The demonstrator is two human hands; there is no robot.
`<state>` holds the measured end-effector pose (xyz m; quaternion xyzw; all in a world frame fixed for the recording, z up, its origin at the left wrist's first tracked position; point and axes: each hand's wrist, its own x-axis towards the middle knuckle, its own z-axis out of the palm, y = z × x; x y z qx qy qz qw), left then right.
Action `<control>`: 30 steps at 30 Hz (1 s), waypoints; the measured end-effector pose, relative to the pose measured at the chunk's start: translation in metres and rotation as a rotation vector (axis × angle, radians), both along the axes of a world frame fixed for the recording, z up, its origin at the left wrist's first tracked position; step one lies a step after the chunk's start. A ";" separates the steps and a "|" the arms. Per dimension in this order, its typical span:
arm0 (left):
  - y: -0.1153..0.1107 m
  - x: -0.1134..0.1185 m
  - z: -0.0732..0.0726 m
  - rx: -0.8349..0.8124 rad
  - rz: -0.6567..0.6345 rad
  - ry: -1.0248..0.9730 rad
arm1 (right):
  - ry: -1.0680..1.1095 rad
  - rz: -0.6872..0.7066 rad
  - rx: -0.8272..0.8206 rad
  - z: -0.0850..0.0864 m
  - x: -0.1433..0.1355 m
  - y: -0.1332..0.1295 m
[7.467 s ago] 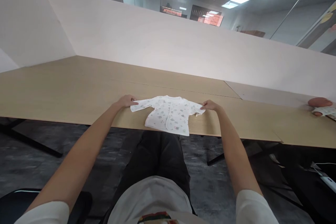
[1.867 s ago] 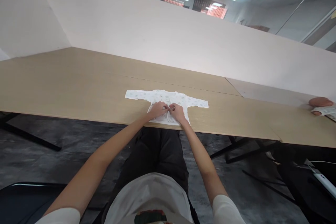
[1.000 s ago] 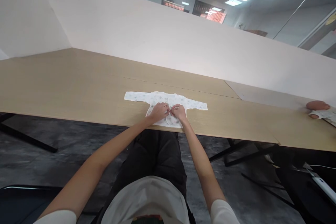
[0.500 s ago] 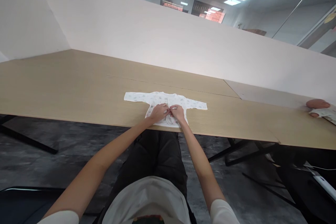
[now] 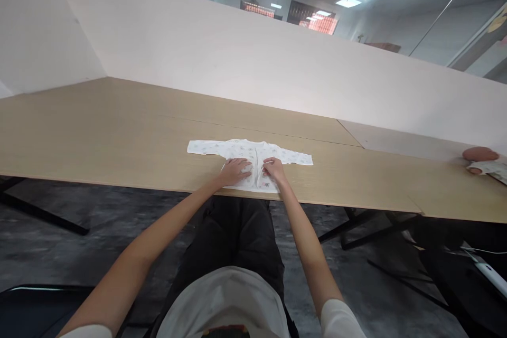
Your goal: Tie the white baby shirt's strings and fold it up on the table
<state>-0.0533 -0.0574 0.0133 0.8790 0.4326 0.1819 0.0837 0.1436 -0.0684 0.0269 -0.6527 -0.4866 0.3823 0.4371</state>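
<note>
A small white baby shirt [image 5: 247, 152] with a faint print lies on the table near its front edge, sleeves stretched out to both sides. Its front is parted by a narrow slit down the middle, and a small pinkish motif shows low on the right panel. My left hand [image 5: 235, 172] rests flat on the left panel, fingers spread towards the slit. On the right panel, my right hand [image 5: 274, 168] has its fingers curled together at the cloth beside the slit. Its fingertips are small and partly hidden, but they appear to pinch the fabric.
The long wooden table [image 5: 130, 137] runs along a white partition [image 5: 222, 53] with glass above. At the far right lies a doll [image 5: 480, 155] in pale cloth. Black table legs [image 5: 43, 214] stand below, and a dark chair [image 5: 463, 280] is at lower right.
My hands, together at the middle of the shirt before, have moved apart. The left now lies flat on its panel; the right has shifted slightly right, and the front slit shows.
</note>
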 end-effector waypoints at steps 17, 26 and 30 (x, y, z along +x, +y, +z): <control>-0.004 0.005 0.001 -0.061 -0.021 0.162 | -0.612 -0.037 0.044 0.000 -0.046 0.072; 0.055 0.038 0.034 -0.125 0.179 0.074 | -0.503 -0.058 0.081 -0.002 -0.022 0.066; 0.072 0.060 0.022 -0.072 0.394 -0.048 | -0.481 -0.095 0.131 -0.006 -0.020 0.067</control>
